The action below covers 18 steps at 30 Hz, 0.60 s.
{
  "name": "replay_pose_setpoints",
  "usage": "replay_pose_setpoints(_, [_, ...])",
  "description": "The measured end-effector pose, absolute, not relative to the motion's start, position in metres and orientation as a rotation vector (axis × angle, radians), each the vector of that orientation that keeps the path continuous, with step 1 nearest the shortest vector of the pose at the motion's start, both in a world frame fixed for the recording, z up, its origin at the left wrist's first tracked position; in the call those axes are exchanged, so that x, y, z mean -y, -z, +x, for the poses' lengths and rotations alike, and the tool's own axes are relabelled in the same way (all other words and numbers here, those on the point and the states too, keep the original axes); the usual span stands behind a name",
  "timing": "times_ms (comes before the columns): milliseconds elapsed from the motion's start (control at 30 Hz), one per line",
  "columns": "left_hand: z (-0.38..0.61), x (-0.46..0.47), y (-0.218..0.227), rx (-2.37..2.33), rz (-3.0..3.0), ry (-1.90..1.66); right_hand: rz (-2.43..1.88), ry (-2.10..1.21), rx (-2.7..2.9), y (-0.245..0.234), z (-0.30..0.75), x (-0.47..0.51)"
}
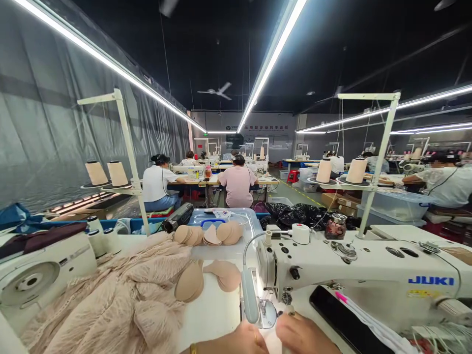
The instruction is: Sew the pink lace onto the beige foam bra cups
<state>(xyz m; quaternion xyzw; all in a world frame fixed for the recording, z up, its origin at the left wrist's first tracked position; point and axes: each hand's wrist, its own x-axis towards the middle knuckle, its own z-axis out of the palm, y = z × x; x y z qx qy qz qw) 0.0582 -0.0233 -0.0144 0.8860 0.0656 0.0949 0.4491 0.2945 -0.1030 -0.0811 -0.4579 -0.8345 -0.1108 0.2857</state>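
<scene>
At the bottom of the view, my left hand (245,339) and my right hand (304,335) are close together at the needle area of a white sewing machine (354,273). A pale fabric piece (273,343) shows between them. The right fingers are curled at its edge; the left fingers are bent over its other side, their tips partly hidden. A grey lamp (250,297) on a bent neck hangs just above the left hand. Beige bra cups (190,282) lie on the table to the left, with another cup (224,275) beside them.
Beige lace fabric (125,295) is heaped at left. Stacked cups (223,235) rest by a clear plastic bin (250,216). A black phone (342,319) and a pink-tipped pen (341,297) lie right of my hand. Thread cones (357,172) stand behind the machine; people sit ahead.
</scene>
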Motion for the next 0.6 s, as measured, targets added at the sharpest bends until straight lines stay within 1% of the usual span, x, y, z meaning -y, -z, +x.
replay_pose_setpoints(67, [0.063, 0.021, 0.022, -0.150, 2.215, -0.208, -1.188, 0.325, 2.285, 0.075, 0.296, 0.102])
replay_pose_setpoints(133, [0.062, 0.023, 0.027, -0.135, 2.256, -0.174, -1.184, 0.283, 2.311, 0.071, 0.297, 0.104])
replay_pose_setpoints(233, [0.055, 0.031, 0.026, -0.072, 2.491, -0.141, -1.187, 0.223, 2.299, 0.067, 0.304, 0.113])
replay_pose_setpoints(333, [0.052, 0.037, 0.022, -0.087, 2.652, -0.191, -1.125, 0.210, 2.311, 0.063, 0.314, 0.123])
replay_pose_setpoints(400, [0.052, 0.040, 0.021, -0.111, 2.658, -0.208, -1.110, 0.168, 2.354, 0.061, 0.316, 0.128])
replay_pose_setpoints(500, [0.054, 0.045, 0.022, -0.128, 2.639, -0.191, -1.202, 0.101, 2.377, 0.062, 0.313, 0.129])
replay_pose_setpoints(600, [0.053, 0.049, 0.022, -0.172, 2.640, -0.206, -1.242, 0.117, 2.378, 0.066, 0.310, 0.125])
